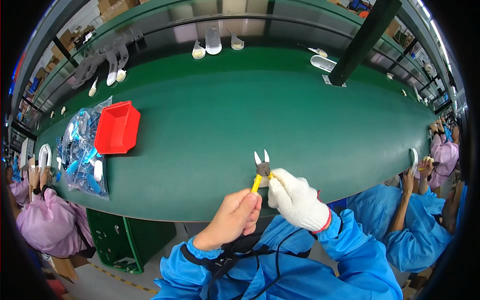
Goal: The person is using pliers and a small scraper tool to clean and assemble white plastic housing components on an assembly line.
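Note:
In front of me, over the near edge of the green tabletop (215, 120), is a pair of cutting pliers (263, 169) with yellow handles. Their pale jaws point away from me and stand apart. My left hand (235, 215), bare, is closed around the left handle. The white knit glove with a red cuff is on my right hand (297, 197); its fingers are closed at the other handle, close to the pivot, and cover most of that handle.
Left on the table sit a red bin (118, 127) and a clear bag (82, 145) of blue and white parts. White parts (213, 41) line the far belt. A dark post (362, 45) rises far right. A green crate (131, 245) stands below the edge. Co-workers sit on both sides.

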